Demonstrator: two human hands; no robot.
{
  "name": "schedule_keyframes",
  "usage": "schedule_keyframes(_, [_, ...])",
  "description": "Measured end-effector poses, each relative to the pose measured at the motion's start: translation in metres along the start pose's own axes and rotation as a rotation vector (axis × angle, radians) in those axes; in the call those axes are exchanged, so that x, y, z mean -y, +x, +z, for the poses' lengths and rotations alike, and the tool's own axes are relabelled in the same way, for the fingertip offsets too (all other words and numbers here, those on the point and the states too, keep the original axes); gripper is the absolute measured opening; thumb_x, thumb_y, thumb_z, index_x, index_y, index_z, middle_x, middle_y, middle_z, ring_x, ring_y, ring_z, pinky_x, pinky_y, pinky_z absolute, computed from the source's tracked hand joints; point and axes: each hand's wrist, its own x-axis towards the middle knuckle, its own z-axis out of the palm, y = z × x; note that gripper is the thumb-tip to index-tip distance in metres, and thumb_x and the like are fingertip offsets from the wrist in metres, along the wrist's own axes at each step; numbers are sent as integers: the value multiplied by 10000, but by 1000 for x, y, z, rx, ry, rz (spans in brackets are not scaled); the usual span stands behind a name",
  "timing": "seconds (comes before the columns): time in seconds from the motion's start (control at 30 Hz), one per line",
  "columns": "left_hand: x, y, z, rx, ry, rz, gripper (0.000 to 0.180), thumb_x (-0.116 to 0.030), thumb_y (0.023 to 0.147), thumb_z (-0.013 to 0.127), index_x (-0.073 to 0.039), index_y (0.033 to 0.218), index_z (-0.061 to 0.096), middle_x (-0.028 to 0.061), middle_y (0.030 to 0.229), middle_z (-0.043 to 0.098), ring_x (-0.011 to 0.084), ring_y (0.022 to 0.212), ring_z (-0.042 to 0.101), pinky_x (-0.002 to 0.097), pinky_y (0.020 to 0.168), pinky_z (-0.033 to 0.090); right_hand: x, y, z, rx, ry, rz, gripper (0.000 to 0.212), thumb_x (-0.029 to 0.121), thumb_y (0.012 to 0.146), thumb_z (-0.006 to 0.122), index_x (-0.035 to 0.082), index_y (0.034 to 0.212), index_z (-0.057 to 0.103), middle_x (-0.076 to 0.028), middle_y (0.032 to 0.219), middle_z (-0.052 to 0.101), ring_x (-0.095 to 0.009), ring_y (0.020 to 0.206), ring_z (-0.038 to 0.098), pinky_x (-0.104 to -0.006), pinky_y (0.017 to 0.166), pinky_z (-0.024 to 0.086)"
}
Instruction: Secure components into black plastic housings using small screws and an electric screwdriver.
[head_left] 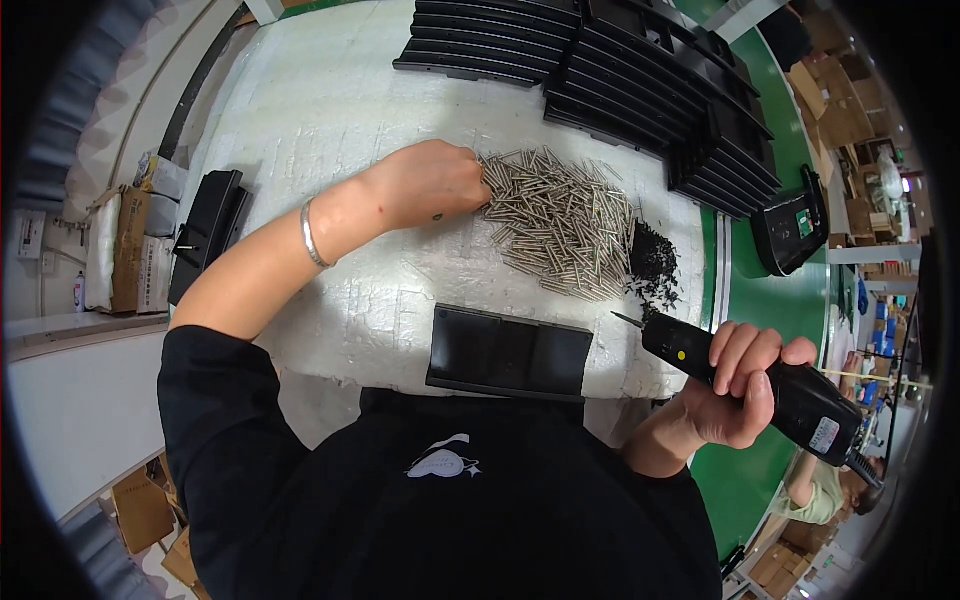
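Left hand (425, 185) is reaching into the pile of long metal screws (560, 222) mid-surface on the white padded table (320, 110), fingers bunching together at the pile's left edge; whether they're pinching a screw, cannot tell. Right hand (735, 385) is gripping a black electric screwdriver (760, 385) off the near-right edge, fingers wrapping tight round its body. A black plastic panel (508, 352) is lying at the near edge. Screws look light, stiff, slippery, prone to rolling; best pinched mid-shank. Stacked black panels (620, 70) are sitting at the far edge.
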Motion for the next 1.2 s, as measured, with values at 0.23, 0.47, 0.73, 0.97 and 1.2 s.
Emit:
schedule_keyframes(0.23, [-18,-13,2,-241,-185,-84,50,-19,705,636,-57,694,606,81,693,637,272,704,647,338,616,542,1,-1,3,30,48,16,336,69,808,550,68,1112,405,-6,606,432,-113,463,420,-273,518,383])
schedule_keyframes(0.47, [-106,-53,18,-598,-1018,-360,161,9,694,695,-51,843,687,67,731,653,214,638,610,290,560,492,-11,-7,29,177,141,141,356,44,813,558,93,1138,422,6,636,465,-105,503,450,-280,550,399])
schedule_keyframes(0.73, [-136,-52,31,-714,-797,-328,192,-2,672,750,-37,853,699,49,780,643,218,706,604,308,565,493,-18,-7,33,474,130,285,444,-81,785,615,106,1128,405,-54,718,551,-181,570,540,-357,590,476])
schedule_keyframes(0.97, [-137,-52,35,-718,-759,-319,210,-1,655,749,-29,853,687,41,787,635,224,711,600,310,564,496,-22,-9,36,480,184,300,453,-104,778,610,108,1126,412,-56,730,560,-187,587,559,-364,598,481])
schedule_keyframes(1.2, [-139,-51,35,-735,-760,-332,196,4,655,748,-29,838,683,37,770,627,217,703,597,305,545,490,-27,-12,42,459,185,303,417,-95,775,619,100,1074,403,-58,707,551,-187,573,552,-361,584,478])
